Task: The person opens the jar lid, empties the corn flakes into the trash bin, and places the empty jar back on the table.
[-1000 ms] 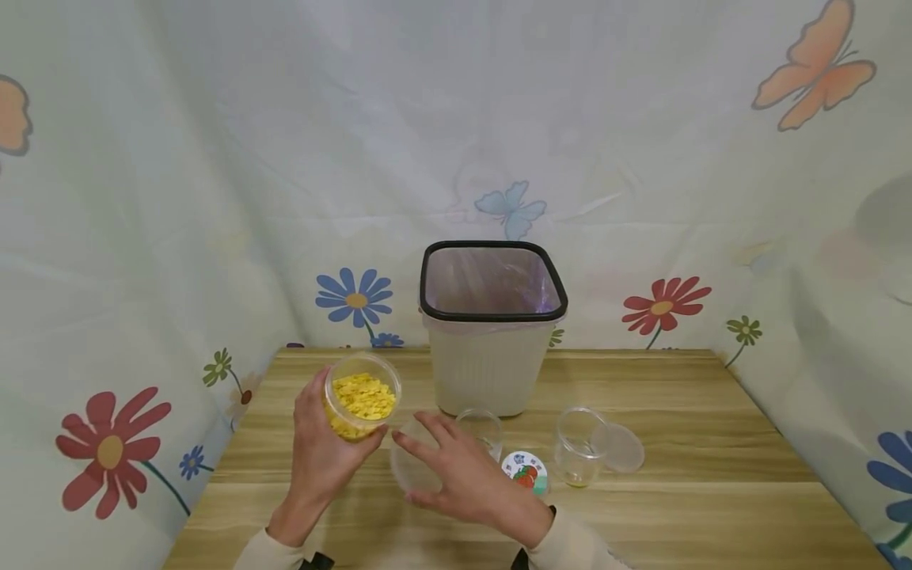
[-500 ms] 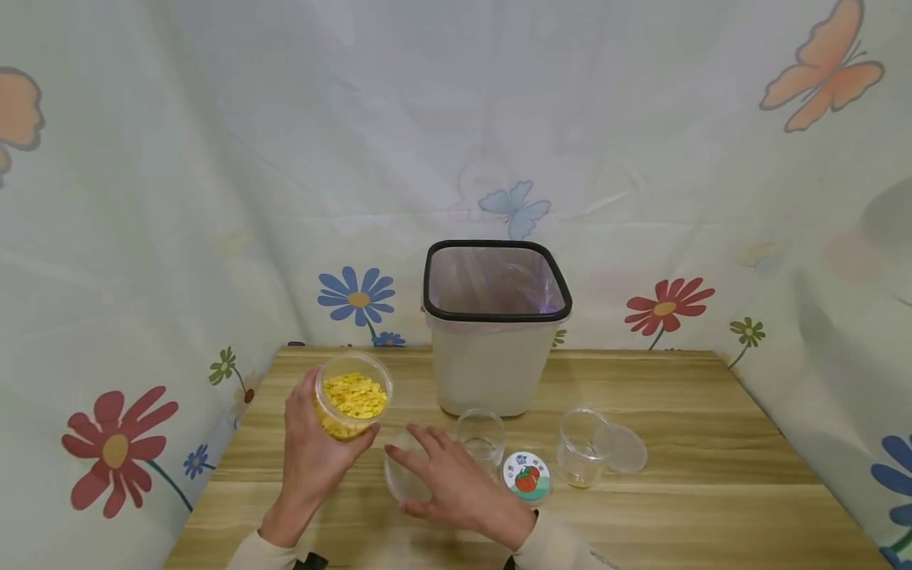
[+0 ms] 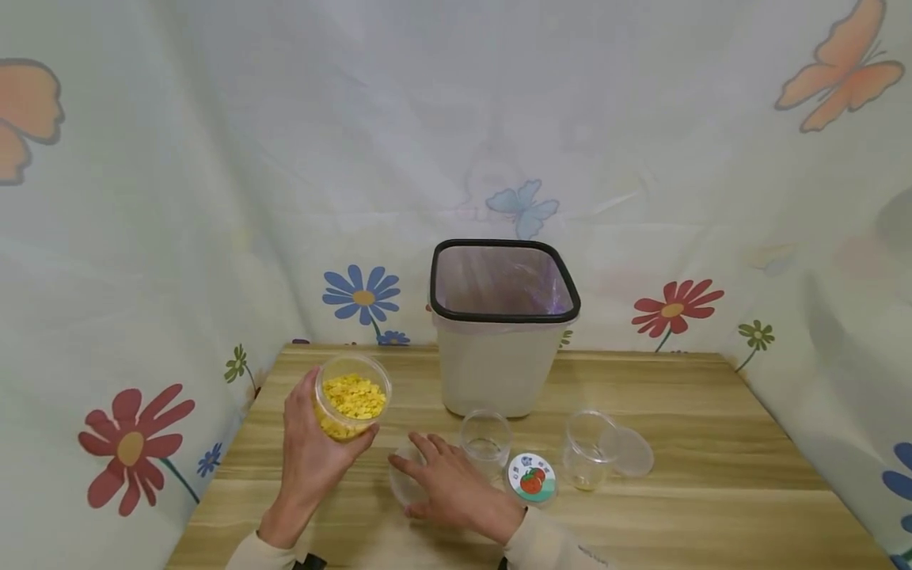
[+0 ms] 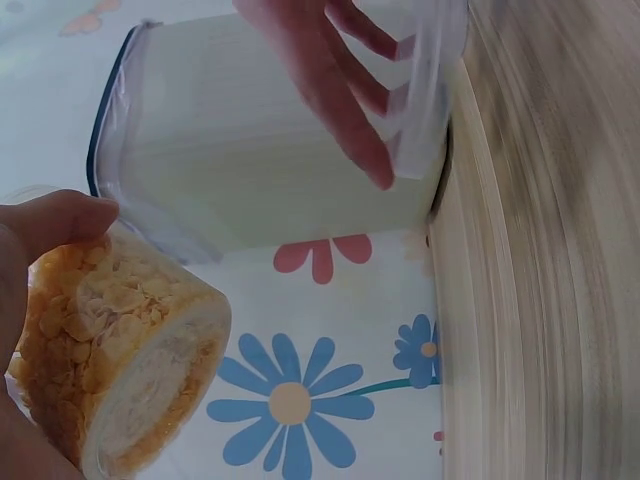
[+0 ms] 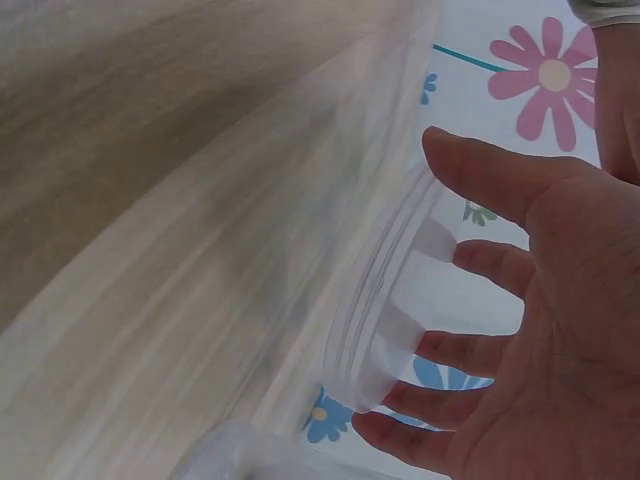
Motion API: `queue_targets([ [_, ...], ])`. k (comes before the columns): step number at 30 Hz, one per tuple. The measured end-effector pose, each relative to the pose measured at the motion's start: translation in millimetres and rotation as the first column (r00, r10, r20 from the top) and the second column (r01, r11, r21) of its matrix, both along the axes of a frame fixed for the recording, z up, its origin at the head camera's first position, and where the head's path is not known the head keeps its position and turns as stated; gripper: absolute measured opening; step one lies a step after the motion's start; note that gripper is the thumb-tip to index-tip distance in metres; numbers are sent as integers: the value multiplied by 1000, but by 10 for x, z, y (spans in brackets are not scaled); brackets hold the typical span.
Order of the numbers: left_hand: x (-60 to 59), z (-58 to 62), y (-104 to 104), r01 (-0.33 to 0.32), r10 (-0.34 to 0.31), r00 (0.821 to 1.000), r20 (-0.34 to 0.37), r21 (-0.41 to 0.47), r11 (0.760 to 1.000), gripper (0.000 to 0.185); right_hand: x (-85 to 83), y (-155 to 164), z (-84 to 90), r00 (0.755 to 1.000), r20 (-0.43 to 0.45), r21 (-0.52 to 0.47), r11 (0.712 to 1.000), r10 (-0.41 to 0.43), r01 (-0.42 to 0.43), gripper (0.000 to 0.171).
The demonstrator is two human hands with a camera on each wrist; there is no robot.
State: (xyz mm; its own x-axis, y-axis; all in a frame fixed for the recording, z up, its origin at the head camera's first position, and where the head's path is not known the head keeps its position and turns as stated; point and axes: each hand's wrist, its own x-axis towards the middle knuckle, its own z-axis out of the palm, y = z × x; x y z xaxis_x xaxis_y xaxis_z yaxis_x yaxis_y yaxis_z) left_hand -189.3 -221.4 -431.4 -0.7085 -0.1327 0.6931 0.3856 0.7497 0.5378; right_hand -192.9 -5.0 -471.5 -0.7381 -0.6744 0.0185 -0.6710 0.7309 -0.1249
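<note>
My left hand (image 3: pixel 311 455) grips a clear jar (image 4: pixel 165 340) of yellow corn flakes (image 3: pixel 354 397), tilted with its mouth toward the head camera. In the left wrist view the thumb lies along the jar's side. My right hand (image 3: pixel 456 483) holds a round clear lid (image 5: pixel 385 290) low over the table, its thumb and spread fingers at the rim. The fingertips show faintly through the lid's plastic. To its right are a clear cup (image 3: pixel 487 439), a small tub with a tomato-print lid (image 3: pixel 531 478) and a second clear cup (image 3: pixel 591 447).
A cream bin (image 3: pixel 502 364) with a black rim and a plastic liner stands at the back of the wooden table (image 3: pixel 670 412). Right of the second cup lies a translucent lid (image 3: pixel 632 452). Behind hangs a white curtain (image 3: pixel 285 158) with printed flowers and butterflies.
The right hand has shifted slightly left and lower with the clear lid. The left hand and the jar moved a little left, then stayed nearly still. The head view has turned slightly left.
</note>
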Motion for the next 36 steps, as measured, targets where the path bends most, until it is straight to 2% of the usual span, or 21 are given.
queue_targets([
  [8, 15, -14, 12, 2, -2, 1000, 2, -5, 1000, 122, -18, -28, -90, 998, 67, -4, 1000, -20, 21, 72],
  [22, 10, -39, 49, 12, -12, 1000, 27, 0, 1000, 123, -53, -6, -250, 997, 77, 20, 999, 26, -28, 69],
  [28, 13, -42, 61, 10, -10, 1000, 17, -16, 1000, 124, -41, 15, -215, 996, 80, 7, 999, 40, -40, 74],
  [33, 6, -35, 66, 15, -15, 1000, 12, -21, 1000, 123, -13, 38, -122, 995, 86, -57, 997, 58, -53, 69],
  [36, 0, -22, 66, 18, -18, 1000, 3, -29, 999, 122, 14, 65, -59, 996, 48, -105, 992, 78, -72, 65],
])
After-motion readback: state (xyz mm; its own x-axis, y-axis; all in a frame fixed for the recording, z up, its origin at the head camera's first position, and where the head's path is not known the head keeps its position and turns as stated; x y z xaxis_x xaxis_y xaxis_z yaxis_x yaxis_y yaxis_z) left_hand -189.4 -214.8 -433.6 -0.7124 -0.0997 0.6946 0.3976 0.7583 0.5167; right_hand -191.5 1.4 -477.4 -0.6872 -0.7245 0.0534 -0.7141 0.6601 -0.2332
